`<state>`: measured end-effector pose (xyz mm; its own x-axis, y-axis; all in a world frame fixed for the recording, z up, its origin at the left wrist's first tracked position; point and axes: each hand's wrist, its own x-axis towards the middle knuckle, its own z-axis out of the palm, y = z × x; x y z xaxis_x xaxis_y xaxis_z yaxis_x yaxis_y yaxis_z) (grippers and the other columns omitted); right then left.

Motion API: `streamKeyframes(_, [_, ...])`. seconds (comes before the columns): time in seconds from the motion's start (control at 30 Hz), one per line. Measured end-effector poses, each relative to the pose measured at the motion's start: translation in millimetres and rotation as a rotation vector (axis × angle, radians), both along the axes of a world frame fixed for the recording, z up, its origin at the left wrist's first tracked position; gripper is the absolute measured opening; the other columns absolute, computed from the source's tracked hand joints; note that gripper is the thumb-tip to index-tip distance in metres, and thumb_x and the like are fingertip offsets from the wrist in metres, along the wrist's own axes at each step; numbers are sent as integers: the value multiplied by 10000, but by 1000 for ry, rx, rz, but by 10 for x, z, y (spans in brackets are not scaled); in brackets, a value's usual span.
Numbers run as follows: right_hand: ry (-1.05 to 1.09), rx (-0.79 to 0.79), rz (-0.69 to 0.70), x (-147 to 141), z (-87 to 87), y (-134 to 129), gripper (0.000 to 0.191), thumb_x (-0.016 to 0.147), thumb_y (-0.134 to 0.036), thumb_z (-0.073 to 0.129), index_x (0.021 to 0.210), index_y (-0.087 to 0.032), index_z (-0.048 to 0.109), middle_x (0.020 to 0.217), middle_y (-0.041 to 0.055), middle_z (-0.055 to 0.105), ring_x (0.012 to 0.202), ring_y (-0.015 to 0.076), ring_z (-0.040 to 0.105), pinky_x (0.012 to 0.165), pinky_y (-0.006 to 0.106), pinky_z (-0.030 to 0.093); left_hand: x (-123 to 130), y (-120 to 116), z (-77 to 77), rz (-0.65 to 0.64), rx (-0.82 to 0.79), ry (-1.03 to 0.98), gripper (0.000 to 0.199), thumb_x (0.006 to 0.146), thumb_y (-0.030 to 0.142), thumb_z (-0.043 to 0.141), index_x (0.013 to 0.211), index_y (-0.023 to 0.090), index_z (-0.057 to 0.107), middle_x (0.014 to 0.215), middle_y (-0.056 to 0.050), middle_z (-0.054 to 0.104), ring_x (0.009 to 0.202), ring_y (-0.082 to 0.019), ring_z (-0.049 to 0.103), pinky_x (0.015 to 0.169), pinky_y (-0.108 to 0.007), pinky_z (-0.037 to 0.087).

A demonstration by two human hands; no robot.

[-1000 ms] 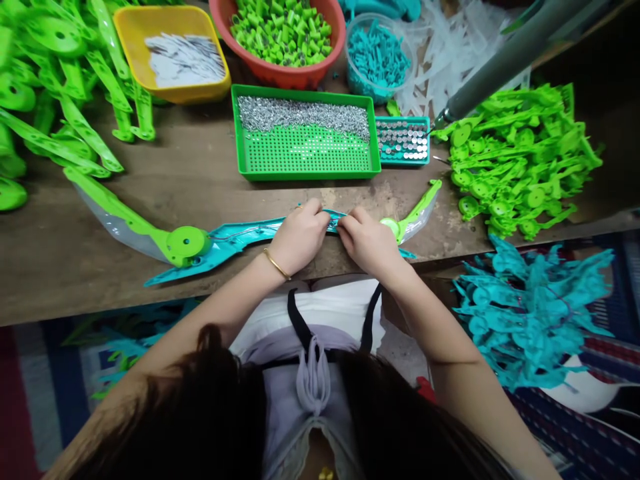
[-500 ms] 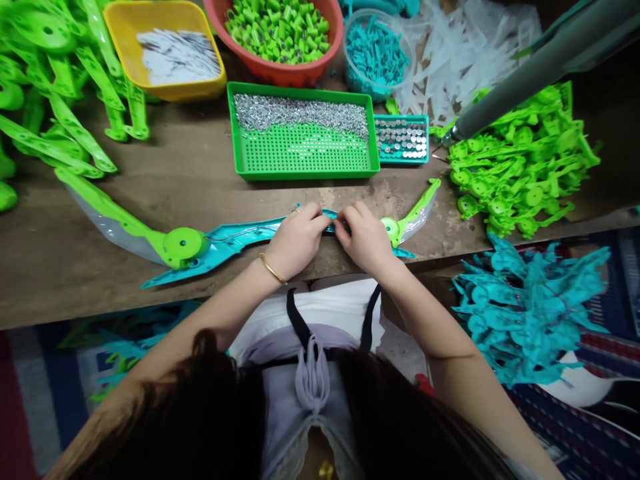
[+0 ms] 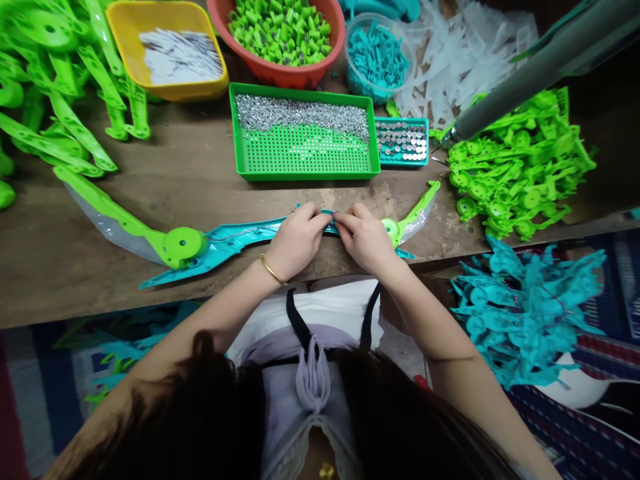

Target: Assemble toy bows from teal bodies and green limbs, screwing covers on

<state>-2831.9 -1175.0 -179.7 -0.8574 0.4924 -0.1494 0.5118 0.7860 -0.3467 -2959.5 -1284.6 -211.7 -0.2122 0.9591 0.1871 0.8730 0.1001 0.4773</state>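
Observation:
A long teal plastic piece (image 3: 250, 233) lies across the near part of the table, with a thin wire along it. Its left end carries a green arm (image 3: 125, 220) with a clear strip, and a smaller green arm (image 3: 417, 210) is at its right. My left hand (image 3: 297, 241) is closed at the middle of the teal piece, fingers bent over it. Just right of it, my right hand (image 3: 365, 240) is also closed, thumb and fingers pinched at the piece. The fingertips nearly meet; what lies between them is too small to make out.
Beyond my hands are a green tray (image 3: 305, 175) of small metal parts and a teal tray (image 3: 404, 161) of metal discs. Behind stand a yellow tub (image 3: 175, 93), red bowl (image 3: 300, 75) and clear tub (image 3: 377, 90). Green parts (image 3: 520, 173) lie right, below a grey tool (image 3: 525, 70).
My right hand's fingertips have shifted slightly left and down, closer to my left hand's. The teal piece lies almost where it was.

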Motion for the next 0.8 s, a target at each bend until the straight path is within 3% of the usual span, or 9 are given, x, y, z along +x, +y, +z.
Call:
streamKeyframes(0.43, [-120, 120, -149, -148, -26, -73, 326, 1004, -342, 354, 1077, -162, 616, 1076, 102, 596, 856, 212, 588, 635, 298, 350, -5, -6, 4, -3, -5, 1, 320, 951, 152, 368, 1030, 142, 678, 944, -111, 600, 856, -216, 556, 796, -331, 484])
streamKeyframes(0.63, [-76, 33, -48, -65, 17, -24, 303, 987, -282, 383, 1078, -173, 651, 1069, 101, 594, 903, 210, 590, 704, 297, 390, 12, -7, -25, -52, -19, 112, 349, 970, 154, 340, 1008, 146, 687, 950, -101, 602, 855, -212, 541, 819, -330, 481])
streamKeyframes(0.8, [-72, 23, -44, -44, 28, -11, 317, 988, -279, 379, 1072, -173, 666, 1073, 100, 595, 900, 205, 587, 711, 296, 400, 32, 2, -10, -24, -54, 107, 337, 963, 146, 343, 976, 130, 679, 951, -123, 600, 864, -232, 540, 821, -355, 479])
